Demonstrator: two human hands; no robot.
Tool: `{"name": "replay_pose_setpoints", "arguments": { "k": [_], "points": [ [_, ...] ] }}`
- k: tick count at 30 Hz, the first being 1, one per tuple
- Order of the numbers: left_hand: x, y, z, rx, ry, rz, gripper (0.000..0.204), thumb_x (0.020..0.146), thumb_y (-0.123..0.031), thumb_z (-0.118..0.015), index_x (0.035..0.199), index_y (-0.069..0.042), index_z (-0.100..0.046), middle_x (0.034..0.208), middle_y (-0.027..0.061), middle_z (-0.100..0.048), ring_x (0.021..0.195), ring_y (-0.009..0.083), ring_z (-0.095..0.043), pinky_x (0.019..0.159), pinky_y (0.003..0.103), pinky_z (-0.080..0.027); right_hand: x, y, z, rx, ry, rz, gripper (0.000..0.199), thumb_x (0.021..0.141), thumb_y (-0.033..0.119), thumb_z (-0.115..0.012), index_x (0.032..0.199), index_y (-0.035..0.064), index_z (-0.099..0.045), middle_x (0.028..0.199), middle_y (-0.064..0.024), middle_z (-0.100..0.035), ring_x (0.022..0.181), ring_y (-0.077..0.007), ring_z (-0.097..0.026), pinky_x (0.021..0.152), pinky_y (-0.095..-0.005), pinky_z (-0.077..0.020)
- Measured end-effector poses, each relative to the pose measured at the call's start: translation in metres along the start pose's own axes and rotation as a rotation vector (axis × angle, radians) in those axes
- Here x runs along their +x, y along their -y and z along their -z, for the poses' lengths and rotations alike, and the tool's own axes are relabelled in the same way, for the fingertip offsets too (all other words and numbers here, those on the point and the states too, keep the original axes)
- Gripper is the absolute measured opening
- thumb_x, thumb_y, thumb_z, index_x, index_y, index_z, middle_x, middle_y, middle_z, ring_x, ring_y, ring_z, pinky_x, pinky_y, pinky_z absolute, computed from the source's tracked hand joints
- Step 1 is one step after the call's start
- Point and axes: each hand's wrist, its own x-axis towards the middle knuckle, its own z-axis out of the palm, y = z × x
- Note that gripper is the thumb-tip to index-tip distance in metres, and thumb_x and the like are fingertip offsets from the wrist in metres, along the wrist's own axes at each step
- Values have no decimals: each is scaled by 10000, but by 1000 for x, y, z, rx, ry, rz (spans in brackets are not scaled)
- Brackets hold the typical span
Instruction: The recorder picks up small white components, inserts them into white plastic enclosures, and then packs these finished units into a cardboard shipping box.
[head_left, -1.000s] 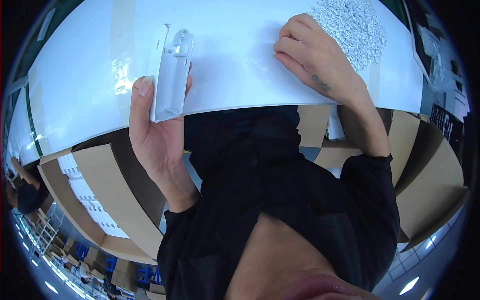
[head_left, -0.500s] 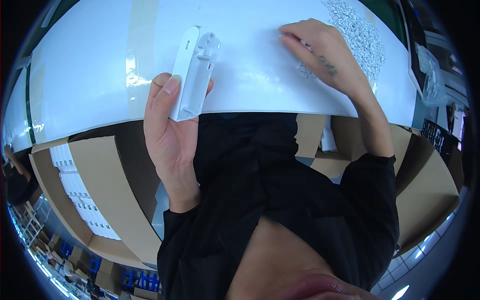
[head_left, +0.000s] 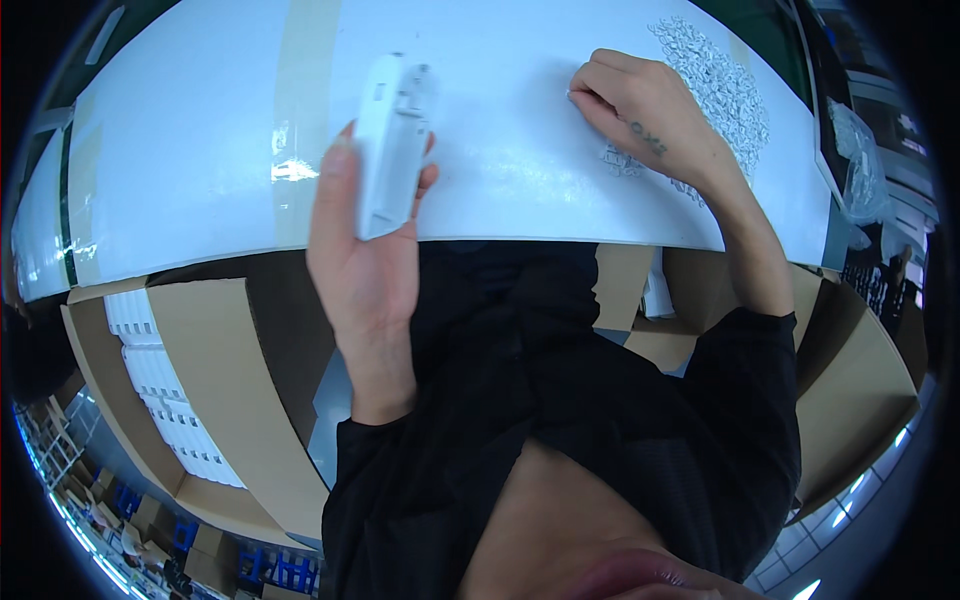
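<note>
The person's loose black short-sleeved top [head_left: 580,400] fills the near part of the view. From its sleeves both forearms stretch forward over the table edge.

The left hand [head_left: 362,265] is closed round a long, hollow, white plastic housing [head_left: 392,150], thumb along its left side and fingers wrapping round its right. The housing is raised at the table's near edge, its rounded end pointing away from the person; its details are blurred, though small inner ribs show near that far end.

The right hand [head_left: 645,115] is curled over the table, well apart from the housing, with thumb and forefinger drawn together. A tiny pale spot shows at the fingertips; whether it is a gripped piece cannot be told.

Flanking the person below the table edge are an open brown cardboard box with rows of white plastic parts [head_left: 165,385] on the left, its tall flap [head_left: 215,380] leaning inward, and another open brown cardboard box [head_left: 850,400] on the right.

The glossy white tabletop [head_left: 190,150] carries a strip of beige tape [head_left: 305,60]. Just beyond and beside the right hand spreads a loose heap of small, shiny, pale pieces [head_left: 725,100]. Past the table's right end hangs a crumpled clear plastic bag [head_left: 865,175]. At far lower left, bright blue frames [head_left: 285,570] stand among more cartons.
</note>
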Motion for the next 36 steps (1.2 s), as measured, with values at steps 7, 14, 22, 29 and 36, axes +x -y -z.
{"name": "replay_pose_setpoints", "arguments": {
  "k": [7,14,22,29,36],
  "points": [
    [0,28,-26,48,47,17,357,1000,-107,-574,1329,23,-524,1243,195,-588,1102,275,-613,918,361,-522,17,71,15,1266,-136,-679,112,954,78,-638,945,-22,-688,662,-51,-593,458,-92,-469,435,-180,-379],
    [-4,33,-31,83,187,13,381,953,-48,-629,1317,26,-546,1221,185,-608,1090,246,-610,937,346,-511,20,77,1,1463,-275,-517,140,964,106,-627,934,-14,-692,618,-17,-588,429,-51,-469,425,-172,-384],
    [3,34,-40,205,157,18,387,942,-29,-624,1314,45,-550,1221,177,-621,1098,218,-594,978,325,-473,18,71,19,1519,-257,-544,87,931,75,-652,928,-5,-688,636,-33,-595,437,-59,-472,421,-168,-381],
    [-3,48,-74,548,260,-21,355,994,-125,-572,1302,51,-553,1237,174,-616,1117,219,-593,1004,330,-460,-12,41,45,1341,-436,-574,65,911,47,-637,885,-1,-672,664,-34,-604,473,-62,-493,451,-179,-396],
    [15,36,-65,776,118,-82,326,1015,-162,-539,1276,28,-585,821,78,-645,782,145,-623,712,247,-509,-109,-19,118,909,-650,-781,90,918,66,-626,883,-3,-672,671,-29,-601,511,-64,-496,478,-188,-398]
  ]
}}
